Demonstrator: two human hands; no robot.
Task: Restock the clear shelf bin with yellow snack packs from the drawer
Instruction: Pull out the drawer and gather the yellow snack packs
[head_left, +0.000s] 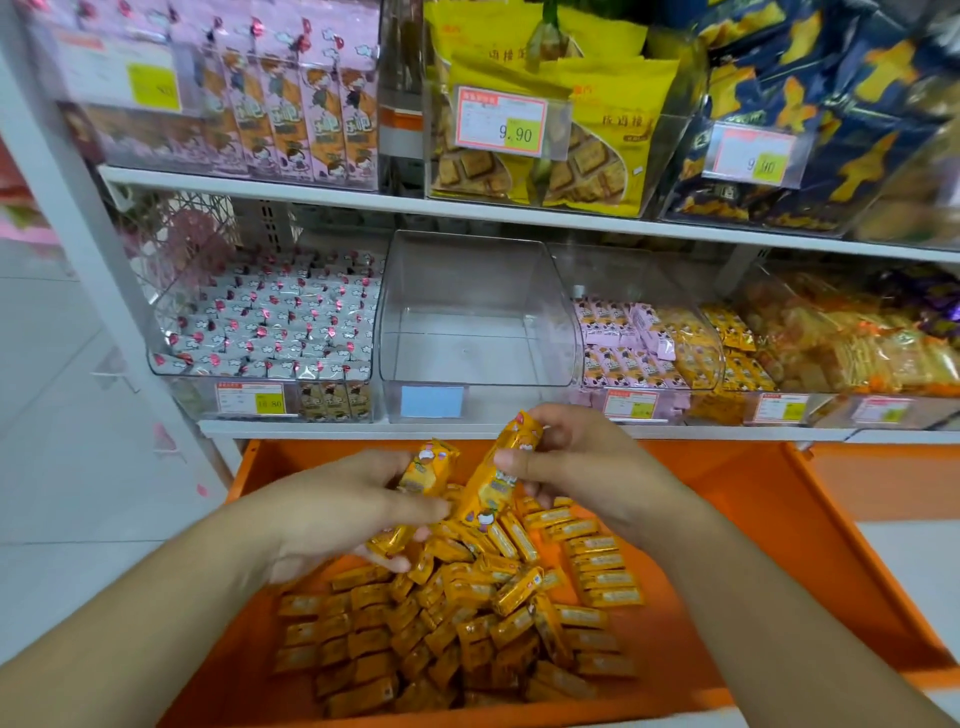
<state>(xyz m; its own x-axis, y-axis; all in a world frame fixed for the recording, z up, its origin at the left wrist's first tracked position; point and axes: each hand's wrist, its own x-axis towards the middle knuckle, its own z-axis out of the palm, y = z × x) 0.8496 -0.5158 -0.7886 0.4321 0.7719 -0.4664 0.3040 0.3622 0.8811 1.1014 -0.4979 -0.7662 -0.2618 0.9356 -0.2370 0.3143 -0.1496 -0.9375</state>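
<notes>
Two hands working | left hand (337, 512) fingers curling round yellow snack packs (423, 470) | right hand (576, 462) pinching another over drawer (769, 525) | clear shelf bin (475, 317) sitting empty above | I'm fearing loose packs slipping during lift.

The left hand (337, 512) covers part of the yellow snack packs (415, 475) it holds, so their number is not clear. Beside it, the right hand (576, 462) hides the back of one pack (498, 473). Below the hands, the orange drawer (810, 545) is cut by the bottom edge. Above the drawer, the small print on the price tag (500, 120) is too blurred to read.
</notes>
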